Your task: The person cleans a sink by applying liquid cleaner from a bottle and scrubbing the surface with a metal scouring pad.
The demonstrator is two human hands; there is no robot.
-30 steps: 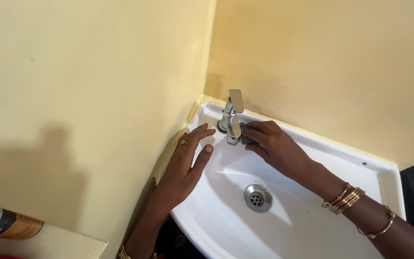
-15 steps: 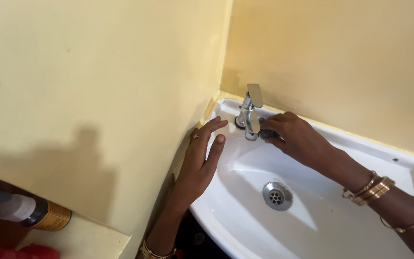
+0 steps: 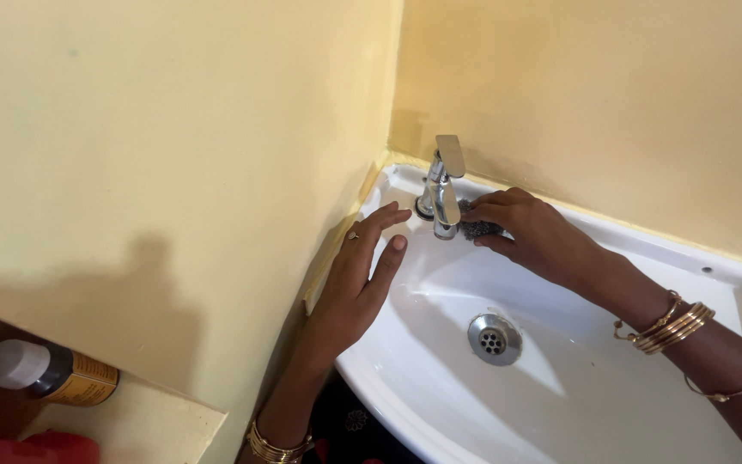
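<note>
Overhead, we look down on yellow walls [image 3: 173,129] meeting in a corner, with our white corner basin [image 3: 560,404] fitted into that angle. Below the left wall runs a pale ledge [image 3: 122,425], and on it lies a brown bottle [image 3: 49,374] with a white cap, on its side. Our left hand [image 3: 354,288] rests flat on the basin's left rim, fingers stretched out and spread toward the tap, holding nothing; a ring shows on one finger and gold bangles circle the wrist. Our right hand [image 3: 534,236] reaches in from the right, its fingers curled closed around a dark grey steel scrubber [image 3: 477,228], which it presses against the back rim of the basin just beside the tap's base. Gold bangles [image 3: 667,326] sit on that forearm. The chrome tap [image 3: 442,189] stands upright at the basin's back corner, lever on top, spout pointing over the bowl, between our two hands. At the bottom of the bowl sits the round metal drain [image 3: 494,339], well apart from both hands.
</note>
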